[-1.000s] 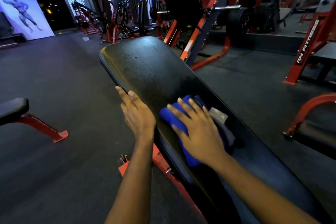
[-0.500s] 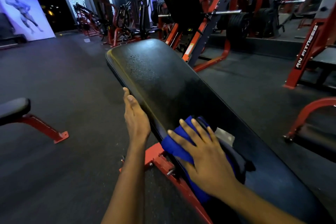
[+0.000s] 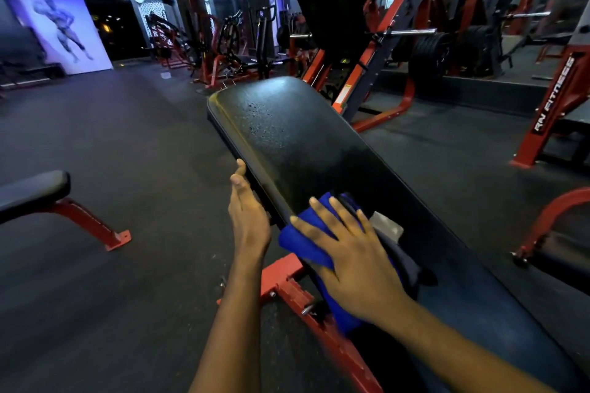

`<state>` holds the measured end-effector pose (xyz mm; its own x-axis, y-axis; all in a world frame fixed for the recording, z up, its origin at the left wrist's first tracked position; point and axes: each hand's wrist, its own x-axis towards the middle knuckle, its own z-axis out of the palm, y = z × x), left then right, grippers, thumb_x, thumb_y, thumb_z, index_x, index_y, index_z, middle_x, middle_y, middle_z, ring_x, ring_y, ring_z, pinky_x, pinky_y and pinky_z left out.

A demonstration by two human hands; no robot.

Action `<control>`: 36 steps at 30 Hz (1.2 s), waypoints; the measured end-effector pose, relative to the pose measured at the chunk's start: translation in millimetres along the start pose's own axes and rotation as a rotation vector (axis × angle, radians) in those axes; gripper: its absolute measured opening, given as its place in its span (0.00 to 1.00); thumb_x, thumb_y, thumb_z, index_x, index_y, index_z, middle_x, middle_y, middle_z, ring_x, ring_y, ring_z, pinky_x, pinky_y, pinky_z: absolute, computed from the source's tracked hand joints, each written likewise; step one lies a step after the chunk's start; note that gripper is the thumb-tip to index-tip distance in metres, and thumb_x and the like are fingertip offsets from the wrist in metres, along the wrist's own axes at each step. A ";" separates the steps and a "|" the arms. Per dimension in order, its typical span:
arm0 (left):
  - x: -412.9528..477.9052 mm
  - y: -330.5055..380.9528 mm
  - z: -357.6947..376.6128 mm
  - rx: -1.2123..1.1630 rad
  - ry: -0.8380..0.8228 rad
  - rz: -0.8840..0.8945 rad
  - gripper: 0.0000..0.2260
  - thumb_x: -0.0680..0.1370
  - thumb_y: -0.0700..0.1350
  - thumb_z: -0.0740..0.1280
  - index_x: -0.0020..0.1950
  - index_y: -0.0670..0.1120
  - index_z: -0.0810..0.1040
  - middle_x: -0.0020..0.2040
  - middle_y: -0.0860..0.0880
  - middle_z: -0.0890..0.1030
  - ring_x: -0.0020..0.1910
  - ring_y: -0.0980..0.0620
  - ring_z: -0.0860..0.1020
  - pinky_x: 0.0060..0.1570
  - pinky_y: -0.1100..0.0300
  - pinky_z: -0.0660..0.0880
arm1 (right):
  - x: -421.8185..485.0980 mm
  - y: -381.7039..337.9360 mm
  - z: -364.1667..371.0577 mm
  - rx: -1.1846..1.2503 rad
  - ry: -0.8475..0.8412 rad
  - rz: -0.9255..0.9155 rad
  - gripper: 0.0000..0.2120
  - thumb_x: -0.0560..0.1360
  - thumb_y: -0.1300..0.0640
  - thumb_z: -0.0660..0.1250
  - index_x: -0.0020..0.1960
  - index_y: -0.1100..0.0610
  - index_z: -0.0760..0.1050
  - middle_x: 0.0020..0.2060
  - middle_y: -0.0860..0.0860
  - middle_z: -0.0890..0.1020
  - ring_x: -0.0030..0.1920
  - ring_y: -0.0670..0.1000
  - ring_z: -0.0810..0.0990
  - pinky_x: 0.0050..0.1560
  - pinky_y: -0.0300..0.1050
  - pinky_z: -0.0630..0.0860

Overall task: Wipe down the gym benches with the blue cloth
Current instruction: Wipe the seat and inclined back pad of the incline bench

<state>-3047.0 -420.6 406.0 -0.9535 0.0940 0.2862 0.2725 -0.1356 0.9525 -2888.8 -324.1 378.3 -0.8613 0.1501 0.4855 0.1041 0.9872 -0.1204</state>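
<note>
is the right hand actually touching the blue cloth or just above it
Touching. The head view shows the right hand laid flat with fingers spread on the blue cloth, with no gap between them, pressing it onto the bench pad.

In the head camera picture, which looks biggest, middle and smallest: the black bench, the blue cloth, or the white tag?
Biggest: black bench.
Middle: blue cloth, partly hidden under the right hand.
Smallest: white tag.

"RN FITNESS" on red machine upright
</note>
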 end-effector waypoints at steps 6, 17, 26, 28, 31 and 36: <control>1.5 -0.9 5.1 0.058 0.050 -0.016 0.26 0.71 0.78 0.45 0.63 0.75 0.70 0.69 0.51 0.75 0.67 0.44 0.74 0.65 0.37 0.70 | 105.4 21.6 2.9 0.052 0.037 0.229 0.26 0.79 0.36 0.50 0.77 0.36 0.56 0.79 0.45 0.58 0.79 0.52 0.53 0.75 0.63 0.56; 0.8 12.1 37.2 0.308 0.161 -0.019 0.19 0.83 0.58 0.45 0.73 0.55 0.57 0.58 0.37 0.79 0.54 0.36 0.77 0.54 0.46 0.72 | 66.8 58.7 2.3 0.050 0.075 0.363 0.26 0.79 0.35 0.50 0.76 0.35 0.56 0.79 0.44 0.57 0.79 0.50 0.52 0.74 0.65 0.54; -10.4 14.8 34.0 0.285 0.201 0.002 0.21 0.85 0.53 0.49 0.78 0.60 0.55 0.59 0.41 0.80 0.57 0.39 0.77 0.51 0.53 0.68 | 37.5 100.6 0.1 0.105 0.102 0.587 0.26 0.80 0.37 0.52 0.77 0.37 0.56 0.79 0.45 0.57 0.79 0.52 0.51 0.75 0.64 0.53; -11.0 14.9 35.3 0.281 0.198 0.003 0.21 0.85 0.52 0.49 0.78 0.61 0.55 0.63 0.42 0.78 0.60 0.40 0.76 0.55 0.54 0.69 | 1.7 108.3 -3.6 0.097 0.098 0.663 0.26 0.80 0.37 0.52 0.77 0.38 0.55 0.79 0.46 0.57 0.79 0.52 0.52 0.75 0.64 0.54; -10.7 14.1 36.3 0.265 0.205 0.001 0.21 0.85 0.52 0.49 0.78 0.62 0.55 0.57 0.42 0.80 0.54 0.43 0.77 0.51 0.55 0.69 | -26.6 108.2 -3.4 0.088 0.080 0.759 0.26 0.80 0.37 0.52 0.77 0.38 0.55 0.79 0.47 0.57 0.79 0.52 0.52 0.75 0.64 0.53; -10.5 11.9 36.7 0.252 0.232 0.021 0.21 0.85 0.53 0.50 0.78 0.63 0.56 0.45 0.45 0.79 0.44 0.46 0.77 0.45 0.53 0.70 | 41.3 107.9 0.4 0.084 0.094 0.699 0.25 0.81 0.41 0.53 0.77 0.40 0.59 0.78 0.50 0.60 0.78 0.57 0.56 0.75 0.63 0.54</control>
<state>-3029.0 -387.0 418.2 -0.9434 -0.1368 0.3021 0.2878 0.1151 0.9508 -2913.4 -211.4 385.1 -0.5597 0.7548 0.3420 0.5750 0.6509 -0.4957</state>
